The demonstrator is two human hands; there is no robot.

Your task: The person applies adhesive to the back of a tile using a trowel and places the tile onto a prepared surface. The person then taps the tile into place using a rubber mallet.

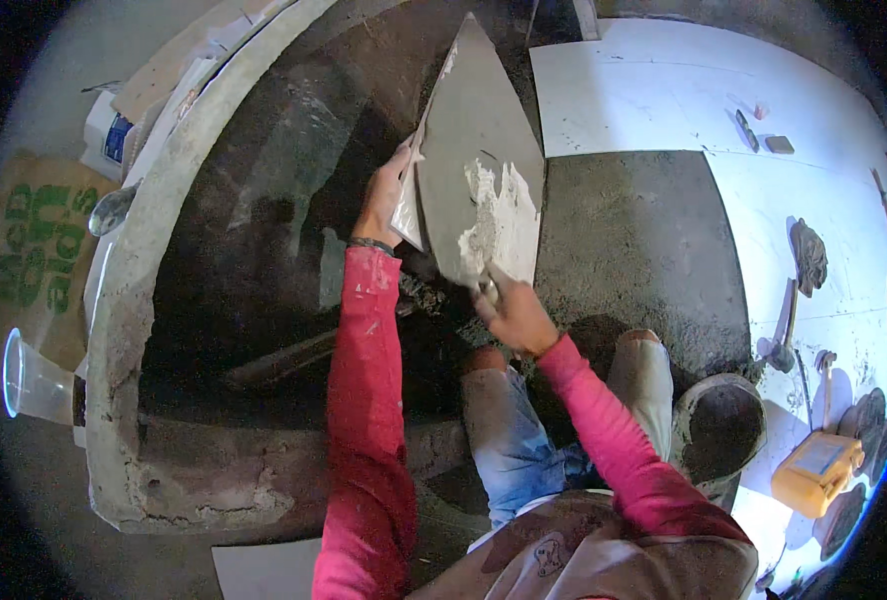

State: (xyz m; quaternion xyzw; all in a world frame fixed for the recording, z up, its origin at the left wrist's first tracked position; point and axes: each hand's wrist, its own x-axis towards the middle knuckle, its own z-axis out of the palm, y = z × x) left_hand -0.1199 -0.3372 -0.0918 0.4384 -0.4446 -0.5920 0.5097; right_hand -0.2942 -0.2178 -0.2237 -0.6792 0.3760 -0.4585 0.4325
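Note:
A large tile (509,225) stands tilted before me, one corner pointing away. Grey mortar (479,115) coats most of the face turned toward me, with a ragged white patch at the near right. My left hand (389,195) grips the tile by its left edge, the fingers partly hidden behind it. At the tile's near corner my right hand (519,315) is closed round the short handle of a trowel (490,288). The trowel's blade is hard to make out against the tile.
A curved concrete wall (129,330) rings a dark pit on the left. Grey mortar bed (634,230) meets white laid tiles (629,85) on the right. A bucket (721,430), yellow jug (817,473) and mallet (784,350) stand or lie right; a plastic cup (39,380) is left.

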